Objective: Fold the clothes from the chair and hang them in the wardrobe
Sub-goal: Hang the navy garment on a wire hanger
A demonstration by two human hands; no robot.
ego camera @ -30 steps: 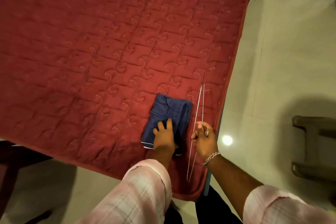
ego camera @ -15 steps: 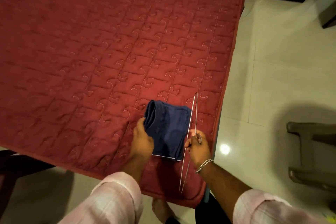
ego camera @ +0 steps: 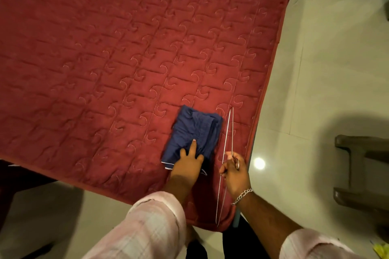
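Half a second ago my left hand (ego camera: pixel 188 161) was at the left edge of the folded blue garment (ego camera: pixel 195 134), lifting that side a little; now the garment lies flat again on the red quilted mattress (ego camera: pixel 126 48), near its right edge, and my left hand rests on top of it with the fingers spread and mostly straight, the index finger pointing forward and pressing the cloth down. So this hand does not grip anything, it only holds the fold in place. My right hand (ego camera: pixel 233 171) has stayed just beside the garment on the right, and its fingers are closed around the thin metal wire hanger (ego camera: pixel 226 149), which lies along the mattress edge with its long sides close together. I judge that the folding of this piece is finished and the next step is to bring the garment onto the hanger, before it goes to the wardrobe, which is not in view. A dark chair (ego camera: pixel 362 174) stands on the tiled floor (ego camera: pixel 326 69) to the right. I can read no brand, label or writing anywhere; only a thin white trim shows at the near edge of the garment.
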